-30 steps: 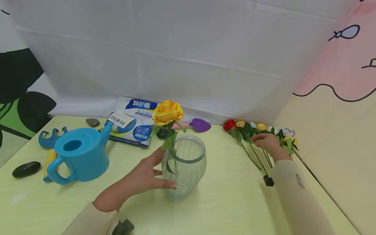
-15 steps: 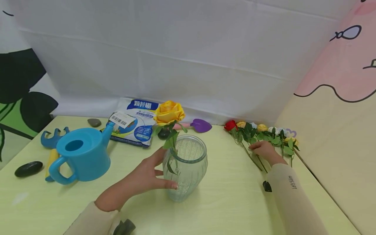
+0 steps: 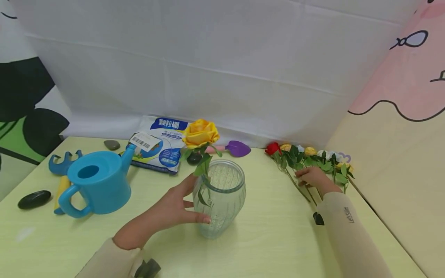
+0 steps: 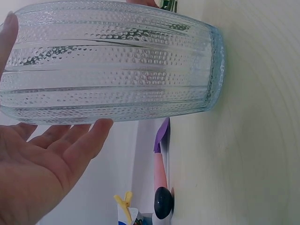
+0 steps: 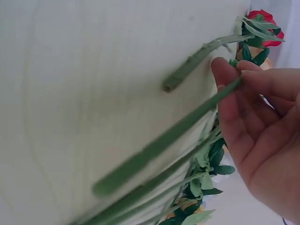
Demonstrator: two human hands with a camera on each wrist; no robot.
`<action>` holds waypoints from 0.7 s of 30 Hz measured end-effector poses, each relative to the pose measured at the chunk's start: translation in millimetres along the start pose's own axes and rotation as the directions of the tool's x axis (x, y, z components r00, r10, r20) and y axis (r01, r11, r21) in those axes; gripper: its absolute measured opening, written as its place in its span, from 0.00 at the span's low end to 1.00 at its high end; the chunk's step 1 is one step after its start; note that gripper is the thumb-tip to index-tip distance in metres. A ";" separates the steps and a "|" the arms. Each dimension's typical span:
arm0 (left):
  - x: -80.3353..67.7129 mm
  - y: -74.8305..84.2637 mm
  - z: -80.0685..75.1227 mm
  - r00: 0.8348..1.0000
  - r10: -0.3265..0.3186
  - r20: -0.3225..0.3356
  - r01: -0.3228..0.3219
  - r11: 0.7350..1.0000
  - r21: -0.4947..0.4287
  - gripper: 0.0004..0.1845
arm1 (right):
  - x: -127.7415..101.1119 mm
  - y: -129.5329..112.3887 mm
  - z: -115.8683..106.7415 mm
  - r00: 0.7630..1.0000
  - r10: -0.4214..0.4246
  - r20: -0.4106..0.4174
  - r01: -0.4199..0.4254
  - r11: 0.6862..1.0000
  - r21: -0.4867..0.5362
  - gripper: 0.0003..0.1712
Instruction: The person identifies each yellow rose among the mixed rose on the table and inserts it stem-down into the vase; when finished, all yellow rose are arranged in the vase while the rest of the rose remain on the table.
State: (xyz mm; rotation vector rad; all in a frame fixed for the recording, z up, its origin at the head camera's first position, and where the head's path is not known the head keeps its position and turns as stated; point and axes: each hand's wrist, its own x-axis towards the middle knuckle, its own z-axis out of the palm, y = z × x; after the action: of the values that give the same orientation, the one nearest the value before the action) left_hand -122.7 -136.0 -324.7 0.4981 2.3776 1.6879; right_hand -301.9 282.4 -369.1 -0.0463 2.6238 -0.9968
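Observation:
A ribbed clear glass vase point(image 3: 222, 204) stands upright on the table. Fingers and thumb of my left hand point(image 3: 174, 206) grip its left side, and the left wrist view shows the fingers point(image 4: 86, 145) against the glass. Above the vase's left rim rises a yellow rose point(image 3: 200, 133), its leaves overlapping the rim. To the right, my right hand point(image 3: 315, 179) reaches into a row of flowers lying on the table. In the right wrist view it pinches one green stem point(image 5: 164, 136) between thumb and fingertips. Beside that stem lie a red rose point(image 5: 265, 28) and several other stems.
At left stand a blue watering can point(image 3: 97, 183), a blue-and-yellow hand rake point(image 3: 62, 164) and a black stone point(image 3: 34, 200). Behind the vase are a printed bag point(image 3: 160, 144) and a purple trowel point(image 3: 237, 148). A small black object point(image 3: 318, 218) lies by the right sleeve.
My right hand has come down the stems, nearer to me, and its fingers have drawn together on a stem. My left hand and the vase stay in place.

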 end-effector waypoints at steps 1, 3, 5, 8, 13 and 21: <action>0.0 0.4 -0.1 1.000 -0.003 0.000 0.003 1.000 0.001 0.52 | -0.1 -1.1 -1.4 1.000 0.000 0.011 0.000 1.000 0.003 0.19; 0.1 0.8 -0.3 1.000 -0.009 0.001 0.009 1.000 0.001 0.52 | -1.0 -4.8 -4.0 1.000 -0.004 0.027 0.003 1.000 0.011 0.20; 0.2 0.9 -0.4 1.000 -0.014 0.003 0.014 1.000 -0.002 0.52 | -2.2 -8.8 -6.7 0.999 -0.013 0.041 0.012 1.000 0.029 0.20; 0.3 0.5 -0.5 1.000 -0.015 0.006 0.015 1.000 -0.004 0.52 | -5.6 -18.2 -10.8 0.998 -0.025 0.055 0.020 0.997 0.078 0.21; 0.6 -0.2 -0.5 1.000 0.006 0.005 -0.006 1.000 -0.002 0.51 | -15.2 -37.7 -17.1 0.995 -0.066 0.069 0.056 0.989 0.135 0.22; -0.3 -0.2 0.0 1.000 0.017 0.004 -0.017 1.000 -0.008 0.50 | -25.7 -65.6 -20.1 0.993 -0.118 -0.011 0.118 0.973 0.198 0.23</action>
State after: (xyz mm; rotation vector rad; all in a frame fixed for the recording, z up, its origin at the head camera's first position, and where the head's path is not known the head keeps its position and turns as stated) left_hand -122.4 -136.2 -324.9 0.5212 2.3690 1.7011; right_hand -289.7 249.5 -304.7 -0.1570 2.5318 -1.2941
